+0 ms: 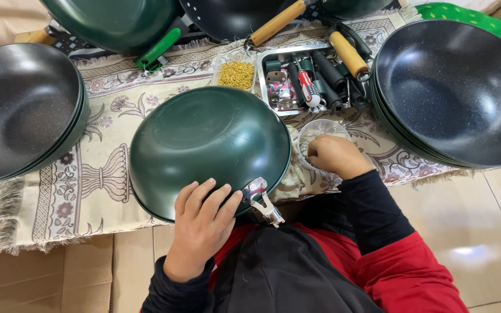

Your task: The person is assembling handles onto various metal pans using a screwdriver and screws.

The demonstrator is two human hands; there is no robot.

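- from my remote view, the fingertips of the right hand (pixel 334 155) are hidden: they dip into a small clear bowl (pixel 320 134) and i cannot tell whether they pinch anything or what the bowl holds.
- the right hand is curled, knuckles up, resting at the bowl's near rim, just right of the green pan (pixel 207 148).
- the left hand (pixel 201 223) lies flat and released, fingers spread, pressing on the near edge of the green pan; it grips nothing.
- the green pan sits upside down on the patterned cloth (pixel 97 185), in front of the person, with a bare metal handle bracket (pixel 262 200) sticking out at its near edge, just right of the left fingers.
- the pan appears to rest on another beneath it; the edge line is too thin to be sure.
- the stack of dark pans at left (pixel 21 107) and the stack of dark pans at right (pixel 453 90) are both cut off by the frame.
- more pans along the top edge are cut off; only a green handle (pixel 159 49) and a wooden handle (pixel 276 22) show clearly.
- a metal tray (pixel 265 58) beyond the bowl holds black grips, a wooden grip and a red-handled screwdriver (pixel 308 88); smaller pieces in it are hard to make out.
- a small dish of yellow bits (pixel 236 74) sits left of the tray; the bits are too small to identify.
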